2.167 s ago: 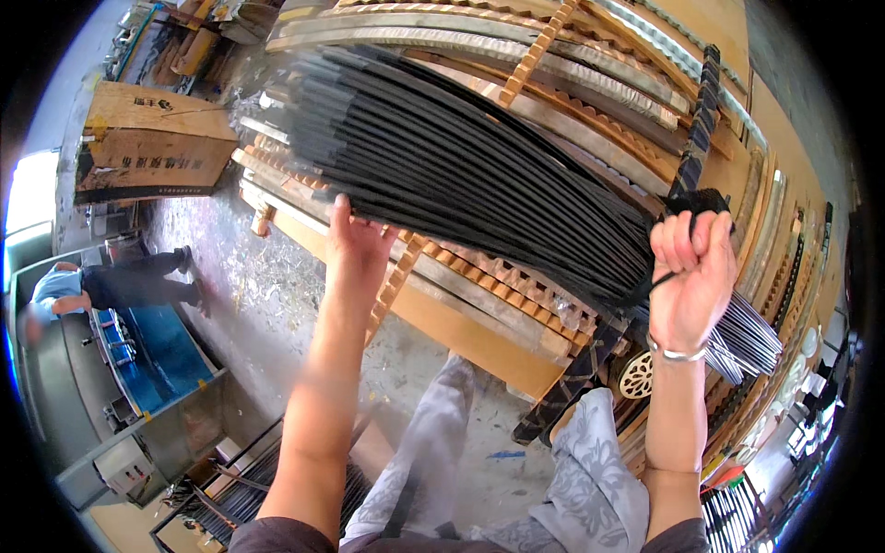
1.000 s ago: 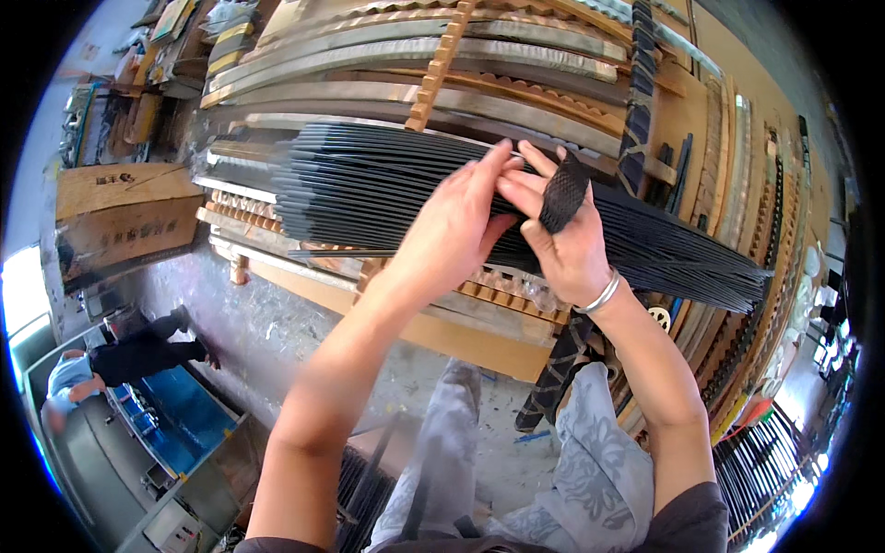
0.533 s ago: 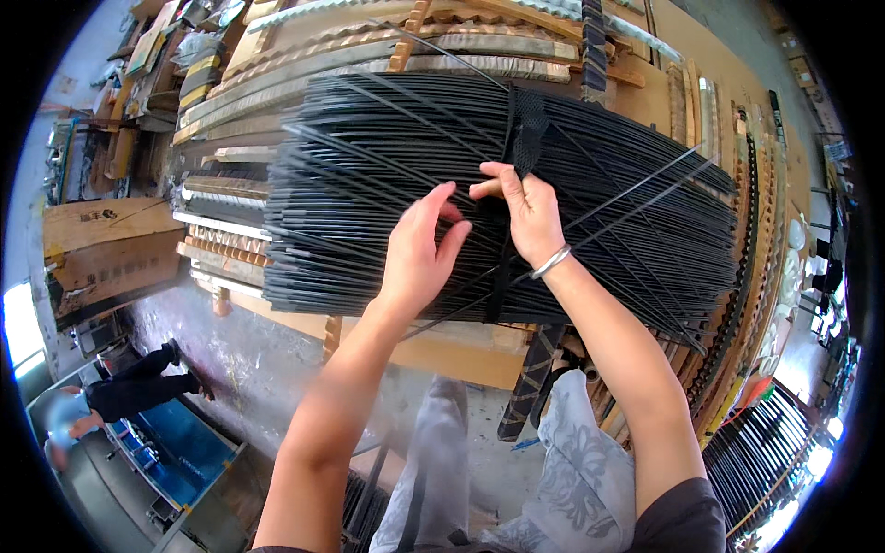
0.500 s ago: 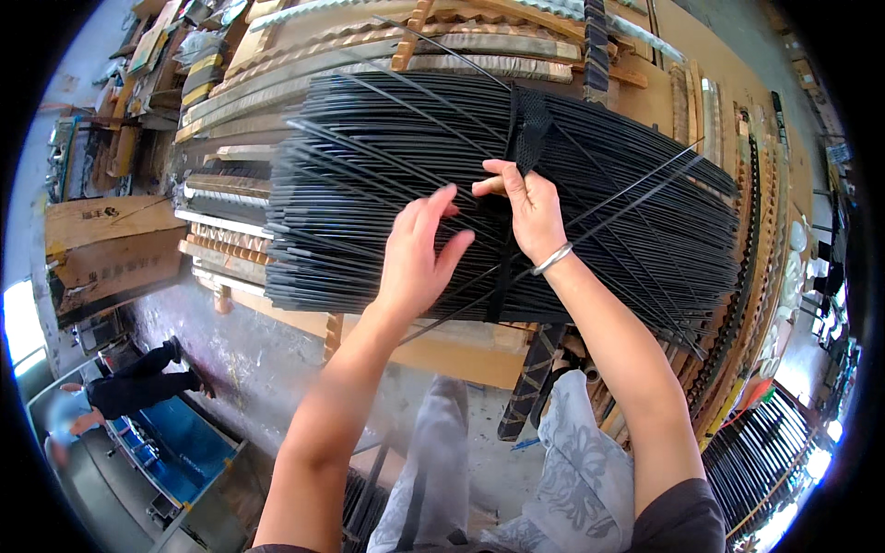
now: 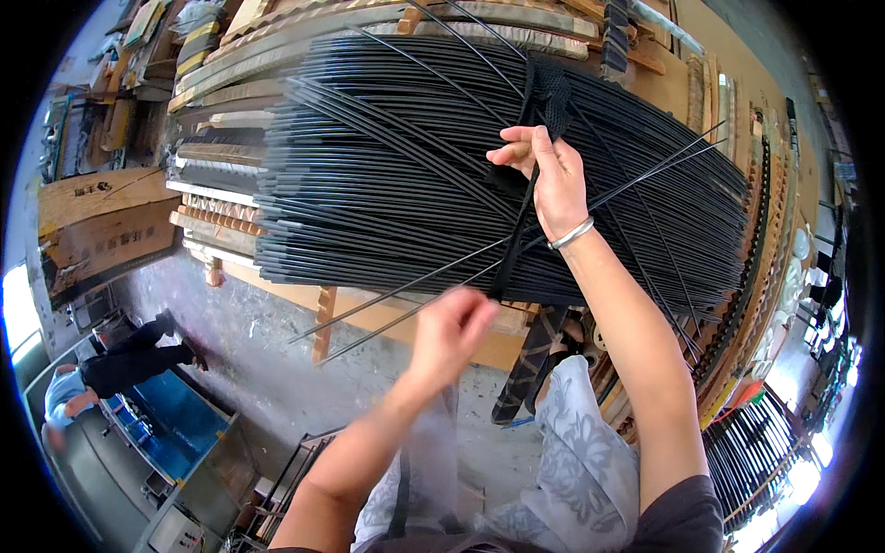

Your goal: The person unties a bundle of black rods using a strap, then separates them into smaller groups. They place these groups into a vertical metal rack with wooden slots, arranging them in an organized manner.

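Note:
A wide bundle of thin black rods [image 5: 387, 184] lies before me, with several rods slanting across the top. Around its middle runs a black strap [image 5: 522, 221] with a mesh part [image 5: 553, 92] near the far side. My right hand [image 5: 550, 180], wearing a silver bangle, is closed on the strap, thumb and fingers pinched together, over the bundle. My left hand [image 5: 447, 339] is off the bundle's near edge, beside the strap's lower end. Its fingers look curled but are smeared by motion, so what they hold, if anything, is unclear.
Wooden strips [image 5: 240, 83] and notched slats lie under and behind the bundle. Cardboard boxes [image 5: 111, 221] stand at left. A person [image 5: 120, 364] is by a blue-topped machine [image 5: 180, 419] at lower left. More dark rods [image 5: 751, 452] stack at lower right.
My left hand has moved from above the bundle down toward me, past its near edge. My right hand has shifted slightly up and right. Two loose rods now jut further over the near edge.

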Demonstrator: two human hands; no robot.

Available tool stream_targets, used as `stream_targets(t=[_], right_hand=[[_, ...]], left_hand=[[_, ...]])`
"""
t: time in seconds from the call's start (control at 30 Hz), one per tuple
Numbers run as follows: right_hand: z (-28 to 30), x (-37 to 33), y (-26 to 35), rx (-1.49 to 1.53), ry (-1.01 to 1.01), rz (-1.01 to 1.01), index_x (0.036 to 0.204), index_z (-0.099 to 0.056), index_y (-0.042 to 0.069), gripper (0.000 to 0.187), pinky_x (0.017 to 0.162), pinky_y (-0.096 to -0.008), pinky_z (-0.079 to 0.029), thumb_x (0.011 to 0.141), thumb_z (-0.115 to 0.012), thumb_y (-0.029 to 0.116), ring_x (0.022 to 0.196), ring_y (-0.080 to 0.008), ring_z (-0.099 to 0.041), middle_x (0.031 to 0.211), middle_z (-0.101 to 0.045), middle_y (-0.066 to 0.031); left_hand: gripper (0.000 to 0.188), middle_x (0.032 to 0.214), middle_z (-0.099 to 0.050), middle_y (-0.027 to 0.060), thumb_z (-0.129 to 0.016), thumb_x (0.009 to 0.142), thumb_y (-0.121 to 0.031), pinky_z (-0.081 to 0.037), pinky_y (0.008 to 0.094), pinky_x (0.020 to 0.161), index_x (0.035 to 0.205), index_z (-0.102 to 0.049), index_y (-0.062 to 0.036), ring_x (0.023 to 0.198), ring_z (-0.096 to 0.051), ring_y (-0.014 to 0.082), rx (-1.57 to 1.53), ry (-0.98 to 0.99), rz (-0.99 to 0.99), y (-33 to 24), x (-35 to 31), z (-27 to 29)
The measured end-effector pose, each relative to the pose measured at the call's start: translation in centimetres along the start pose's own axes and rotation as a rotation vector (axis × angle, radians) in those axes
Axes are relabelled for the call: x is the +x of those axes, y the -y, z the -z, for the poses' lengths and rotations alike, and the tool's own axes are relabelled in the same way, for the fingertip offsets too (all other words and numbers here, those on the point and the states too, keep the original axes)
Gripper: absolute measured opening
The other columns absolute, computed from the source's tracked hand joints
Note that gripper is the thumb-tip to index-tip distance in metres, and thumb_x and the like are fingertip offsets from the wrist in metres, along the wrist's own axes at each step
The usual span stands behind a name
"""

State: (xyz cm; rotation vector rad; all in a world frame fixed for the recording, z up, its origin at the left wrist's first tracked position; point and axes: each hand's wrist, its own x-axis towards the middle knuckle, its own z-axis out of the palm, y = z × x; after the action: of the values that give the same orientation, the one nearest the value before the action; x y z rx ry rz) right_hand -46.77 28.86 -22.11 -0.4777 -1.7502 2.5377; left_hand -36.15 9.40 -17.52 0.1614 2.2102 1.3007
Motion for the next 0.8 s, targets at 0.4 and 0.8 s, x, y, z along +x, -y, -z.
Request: stream_targets(t=[0.4, 0.8], right_hand=[[-0.2, -0.2, -0.8, 0.113, -0.111, 0.006, 0.092, -0.058, -0.003, 0.042, 0.072, -0.0289, -0.05, 0.102, -0.038, 0.032, 0.072, -0.0184, -0.064, 0.072, -0.061, -0.0086], [-0.3, 1.8, 4.6, -0.512, -0.151, 0.386, 0.089, -0.064, 0.0, 0.035, 0.06, -0.0285, -0.043, 0.1, -0.043, 0.027, 0.062, -0.0146, -0.054, 0.068, -0.058, -0.0055]], left_hand=[[0.025, 0.087, -0.068, 0.0179, -0.074, 0.075, -0.021, -0.053, 0.0417, 0.076, 0.089, -0.068, -0.0014, 0.086, -0.065, 0.0353, 0.572, -0.083, -0.213, -9.0, 25.0, 0.8], [0.017, 0.076, -0.064, 0.0169, -0.056, 0.087, -0.01, -0.048, 0.0359, 0.065, 0.098, -0.062, 0.0016, 0.071, -0.063, 0.0275, 0.316, -0.104, -0.331, -9.9, 15.3, 4.9]])
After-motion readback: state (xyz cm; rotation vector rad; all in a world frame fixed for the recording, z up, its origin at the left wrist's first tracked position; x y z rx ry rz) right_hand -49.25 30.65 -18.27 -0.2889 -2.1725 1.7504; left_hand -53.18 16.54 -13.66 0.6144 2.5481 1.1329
